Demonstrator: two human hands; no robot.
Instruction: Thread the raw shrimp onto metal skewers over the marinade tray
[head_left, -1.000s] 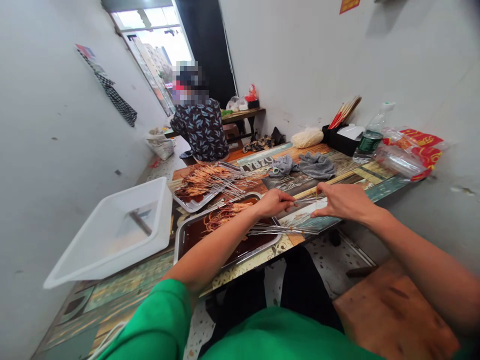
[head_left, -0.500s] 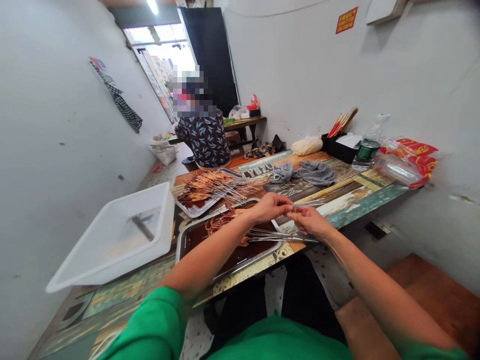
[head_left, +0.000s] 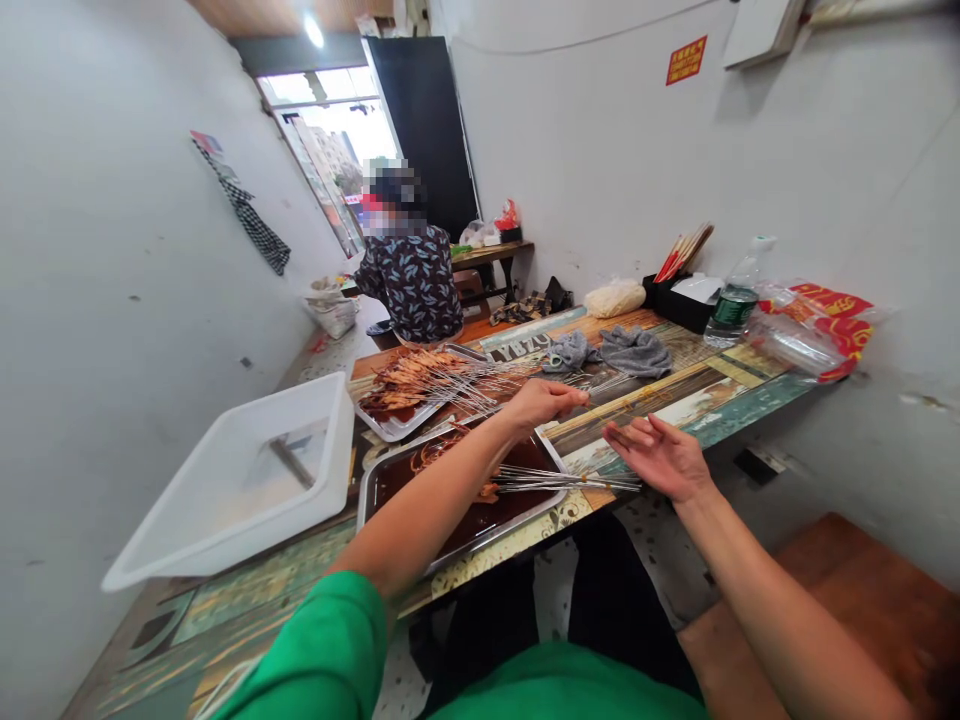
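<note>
Water bottle (head_left: 733, 308), clear and green-labelled, is set beside a black box (head_left: 681, 306) — in which red and pale sticks (head_left: 684, 252) are held. Red-and-yellow packaging (head_left: 840, 335) is placed to the bottle's right. Grey cloths (head_left: 636, 353), two, are laid crumpled, side by side. Checked cloth (head_left: 259, 230) is hung on the left wall (head_left: 90, 200); red sticker (head_left: 686, 60) is fixed to the right wall (head_left: 585, 120). Co-worker (head_left: 416, 285) is seen from behind — near a further table (head_left: 480, 257).

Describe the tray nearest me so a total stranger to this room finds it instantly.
Start at the patchwork-patterned table, with a big white plastic tub at its left. Just right of that tub, along the table's near edge, lies the metal tray. Unlike the farther tray, crowded with skewers, it shows a wide pool of dark sauce.
</note>
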